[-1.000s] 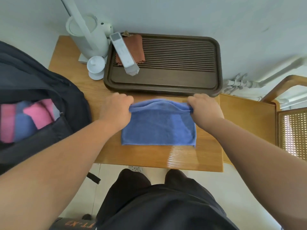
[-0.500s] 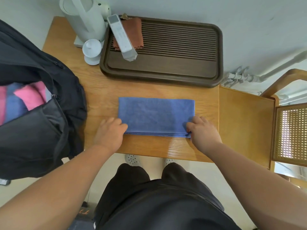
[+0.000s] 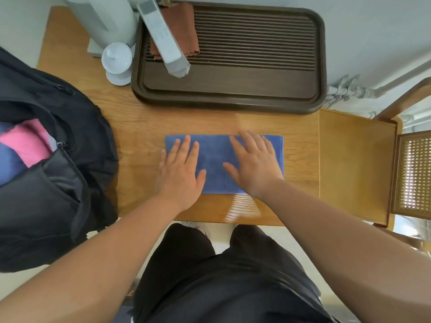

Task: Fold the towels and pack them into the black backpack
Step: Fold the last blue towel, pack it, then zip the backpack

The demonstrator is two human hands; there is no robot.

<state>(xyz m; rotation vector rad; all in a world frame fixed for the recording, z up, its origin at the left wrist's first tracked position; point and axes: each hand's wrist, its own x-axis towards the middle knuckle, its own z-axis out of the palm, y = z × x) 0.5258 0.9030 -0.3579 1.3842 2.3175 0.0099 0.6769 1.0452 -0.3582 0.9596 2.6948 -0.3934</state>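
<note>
A blue towel [image 3: 214,159], folded into a flat rectangle, lies on the wooden table [image 3: 140,127] in front of me. My left hand [image 3: 180,173] rests flat on its left part with straight fingers. My right hand [image 3: 253,163] lies flat on its right part, fingers spread. The black backpack [image 3: 60,183] stands open at the left edge of the table. Inside it I see a pink towel [image 3: 26,141] and a blue towel [image 3: 9,164].
A dark brown slatted tray [image 3: 233,99] sits at the back of the table with a brown cloth [image 3: 186,26] and a white bar-shaped device [image 3: 163,38] on it. A white kettle [image 3: 105,17] and small white lid [image 3: 116,61] stand back left. A wooden chair [image 3: 356,164] is at right.
The far edge of the blue towel was pulled toward me and laid down, halving it. Both hands then let go of the near edge and now lie flat on top.
</note>
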